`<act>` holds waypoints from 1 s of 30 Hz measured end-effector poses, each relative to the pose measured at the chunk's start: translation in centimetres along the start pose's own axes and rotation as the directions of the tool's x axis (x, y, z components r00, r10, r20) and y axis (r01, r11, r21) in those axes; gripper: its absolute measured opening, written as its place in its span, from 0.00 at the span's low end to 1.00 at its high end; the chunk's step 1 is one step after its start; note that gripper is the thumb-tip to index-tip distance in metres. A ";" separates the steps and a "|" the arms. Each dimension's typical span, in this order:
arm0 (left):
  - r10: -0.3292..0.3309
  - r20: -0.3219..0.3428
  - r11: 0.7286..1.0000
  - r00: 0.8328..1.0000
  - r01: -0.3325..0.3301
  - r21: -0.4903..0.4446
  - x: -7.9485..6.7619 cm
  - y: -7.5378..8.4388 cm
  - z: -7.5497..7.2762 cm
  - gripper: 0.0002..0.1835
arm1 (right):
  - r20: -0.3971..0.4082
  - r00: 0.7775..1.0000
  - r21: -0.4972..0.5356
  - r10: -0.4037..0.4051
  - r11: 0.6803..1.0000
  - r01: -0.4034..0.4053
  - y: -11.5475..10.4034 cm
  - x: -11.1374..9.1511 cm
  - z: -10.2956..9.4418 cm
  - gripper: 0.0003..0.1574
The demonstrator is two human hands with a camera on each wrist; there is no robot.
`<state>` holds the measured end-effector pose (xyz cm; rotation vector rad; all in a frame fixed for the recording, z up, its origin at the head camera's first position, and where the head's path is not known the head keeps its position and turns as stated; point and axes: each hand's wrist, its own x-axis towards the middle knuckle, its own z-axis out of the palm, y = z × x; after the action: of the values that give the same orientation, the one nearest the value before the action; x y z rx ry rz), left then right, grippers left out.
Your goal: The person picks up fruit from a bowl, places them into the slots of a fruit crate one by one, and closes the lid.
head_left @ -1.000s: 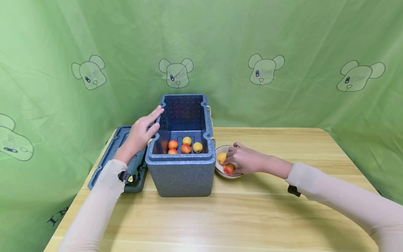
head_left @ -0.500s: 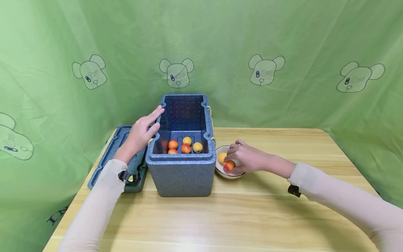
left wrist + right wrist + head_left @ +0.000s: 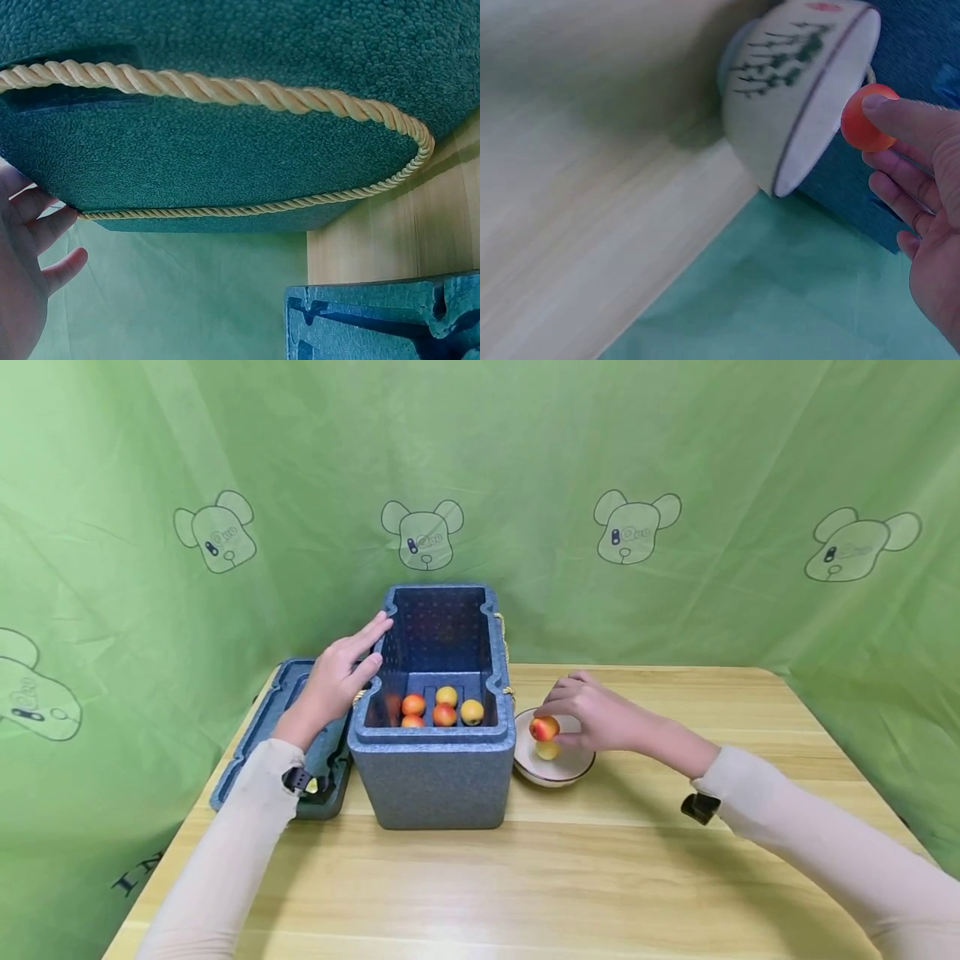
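My right hand pinches a small red-orange apple between thumb and fingers, above a white bowl. One yellow fruit lies in the bowl, partly covered by the held apple in the head view. The right wrist view shows the bowl's dark rim and painted green plant pattern, with the apple at the fingertips. To the left, my left hand rests with extended fingers along the left rim of a deep grey-blue foam box. Several red and yellow fruits lie on the box floor.
The box's lid lies inner side up on the wooden table, left of the box. Twisted yellow rope runs along the box's sides. Green printed cloth hangs behind and beside the table.
My right hand has lifted the red-orange apple up out of the bowl. More of the bowl now shows, and the yellow fruit in it sits further right. My left hand stays put.
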<state>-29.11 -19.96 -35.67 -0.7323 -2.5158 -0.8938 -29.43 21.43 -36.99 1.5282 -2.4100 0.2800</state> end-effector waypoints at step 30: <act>-0.010 0.010 1.000 1.000 0.010 0.006 0.0 -0.1 0.0 0.30 | -0.380 0.919 0.105 0.104 0.992 -0.068 0.6 4.0 -7.8 0.29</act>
<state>-29.16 -19.99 -35.74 -0.7246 -2.5314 -0.8884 -30.66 20.67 -28.29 1.2598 -2.1754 0.6509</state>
